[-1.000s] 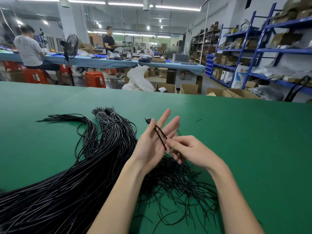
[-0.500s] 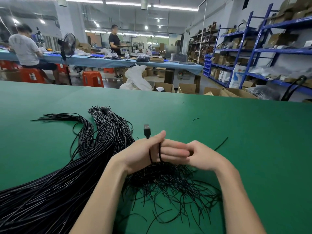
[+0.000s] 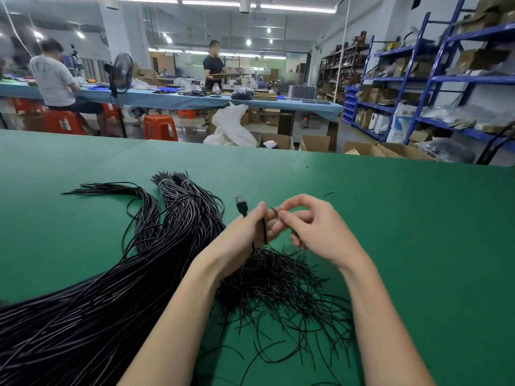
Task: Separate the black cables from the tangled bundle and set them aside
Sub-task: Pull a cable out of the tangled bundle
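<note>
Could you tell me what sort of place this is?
Probably a cable assembly workshop: bundled black cables on a green worktable, blue storage racks holding boxes, and a worker seated at another bench.

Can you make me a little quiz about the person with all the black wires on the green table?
1. True or false: the USB plug sticks up above the left hand.
2. Which hand pinches the cable near the fingertips? A) left hand only B) right hand too C) neither
3. Fill in: the big cable bundle lies to the ____ of the arms on the green table.

Key
1. True.
2. B. Both hands hold the same cable.
3. Left. A looser tangle of short wires lies under the hands.
</note>
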`<move>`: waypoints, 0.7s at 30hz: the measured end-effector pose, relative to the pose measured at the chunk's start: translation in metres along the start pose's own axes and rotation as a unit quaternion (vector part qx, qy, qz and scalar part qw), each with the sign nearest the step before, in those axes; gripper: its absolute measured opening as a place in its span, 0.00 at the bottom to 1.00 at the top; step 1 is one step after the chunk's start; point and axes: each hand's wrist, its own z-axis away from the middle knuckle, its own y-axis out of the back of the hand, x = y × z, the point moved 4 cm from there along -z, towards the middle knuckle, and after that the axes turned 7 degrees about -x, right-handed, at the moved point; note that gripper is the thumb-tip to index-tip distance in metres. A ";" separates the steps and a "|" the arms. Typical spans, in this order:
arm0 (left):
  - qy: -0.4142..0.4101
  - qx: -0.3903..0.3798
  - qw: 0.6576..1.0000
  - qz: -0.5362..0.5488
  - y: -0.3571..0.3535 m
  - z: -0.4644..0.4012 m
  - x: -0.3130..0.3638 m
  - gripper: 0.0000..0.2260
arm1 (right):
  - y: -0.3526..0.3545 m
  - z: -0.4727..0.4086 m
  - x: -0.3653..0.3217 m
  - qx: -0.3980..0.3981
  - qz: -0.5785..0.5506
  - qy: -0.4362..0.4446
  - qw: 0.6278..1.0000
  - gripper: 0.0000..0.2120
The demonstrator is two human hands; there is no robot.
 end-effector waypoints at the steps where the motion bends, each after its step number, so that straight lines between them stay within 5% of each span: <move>1: -0.024 0.020 0.998 0.053 0.002 0.000 0.005 0.24 | -0.004 0.002 0.003 -0.028 -0.053 -0.010 0.998 0.03; 5: -0.119 -0.019 0.958 0.259 0.012 0.007 0.025 0.24 | -0.020 0.012 0.025 -0.145 -0.151 -0.068 0.975 0.11; 8: -0.110 -0.068 0.952 0.279 0.010 0.014 0.030 0.24 | -0.020 0.016 0.037 -0.188 -0.147 -0.127 0.963 0.19; 12: -0.005 -0.157 0.982 0.109 -0.002 0.025 0.028 0.25 | -0.003 0.018 0.041 -0.177 0.077 -0.169 0.967 0.32; 14: 0.070 -0.191 0.979 -0.008 -0.009 0.030 0.024 0.25 | 0.006 0.018 0.040 -0.151 0.142 -0.168 0.964 0.27; 18: 0.189 -0.228 0.948 -0.116 -0.024 0.033 0.011 0.23 | 0.017 0.016 0.024 -0.110 0.153 -0.148 0.971 0.26; 21: 0.226 -0.161 0.942 -0.190 -0.024 0.031 0.005 0.22 | 0.017 0.016 0.013 -0.123 0.136 -0.150 0.972 0.19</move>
